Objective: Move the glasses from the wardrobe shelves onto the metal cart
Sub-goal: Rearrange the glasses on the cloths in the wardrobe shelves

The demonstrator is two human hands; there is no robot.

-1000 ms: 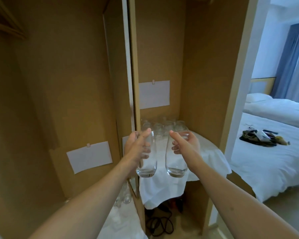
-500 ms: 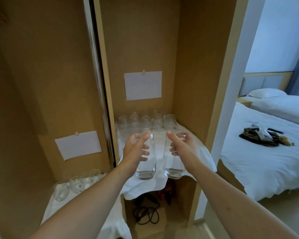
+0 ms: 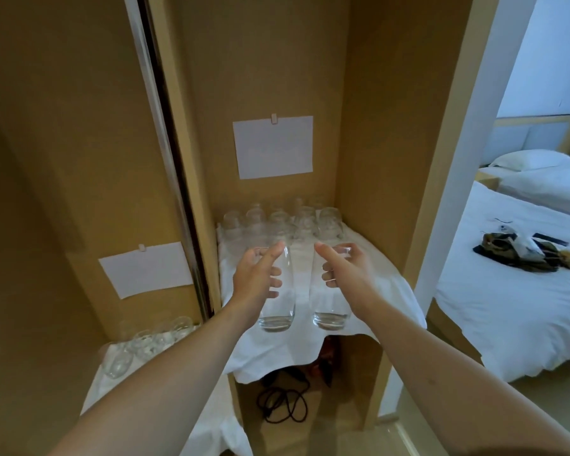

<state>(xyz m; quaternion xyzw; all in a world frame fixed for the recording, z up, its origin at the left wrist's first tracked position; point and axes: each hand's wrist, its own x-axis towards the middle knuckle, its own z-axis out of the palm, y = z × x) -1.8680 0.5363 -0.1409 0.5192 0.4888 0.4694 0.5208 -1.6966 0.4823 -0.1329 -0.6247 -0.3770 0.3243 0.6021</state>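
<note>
left hand [image 3: 255, 284]: fingers wrapped round tall clear tumbler [image 3: 278, 311], frame centre
right hand [image 3: 346, 274]: fingers wrapped round second clear tumbler [image 3: 329, 315]
gap: tumblers just apart, over white-clothed shelf [image 3: 392, 291] front edge

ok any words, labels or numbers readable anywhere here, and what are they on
None can be read.
Sheet clipped to the back wall: looks blank.
Sheet on the left panel: looks blank.
Glasses in the hands, left and right: no markings visible.
Items on the bed: too small to tell.

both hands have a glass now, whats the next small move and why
Probably draw both back out of the wardrobe and turn to find the cart, which is not in view. The left hand grips one tall clear glass, the right hand another, both over the white cloth-covered shelf.
</note>
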